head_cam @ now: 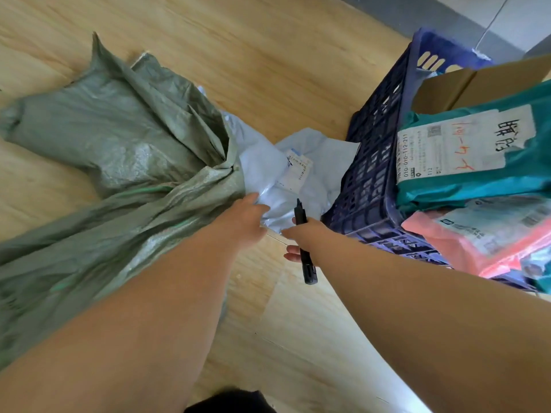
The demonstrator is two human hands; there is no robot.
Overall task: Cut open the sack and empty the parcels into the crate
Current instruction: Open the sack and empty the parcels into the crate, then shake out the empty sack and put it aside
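A green woven sack (119, 150) lies crumpled on the wooden floor at the left, its mouth facing the crate. A pale blue parcel (301, 171) with a white label lies partly out of the mouth. My left hand (244, 219) has its fingers on the near edge of this parcel, where sack and parcel meet. My right hand (304, 236) is closed around a black utility knife (305, 248), tip pointing away from me. The dark blue plastic crate (372, 162) stands at the right, heaped with a teal parcel (477, 156) and a pink parcel (483, 234).
A cardboard box flap (465, 84) sticks up at the back of the crate. A grey wall base (447, 16) runs along the top right. Wooden floor (268, 70) lies beyond the sack and between my arms.
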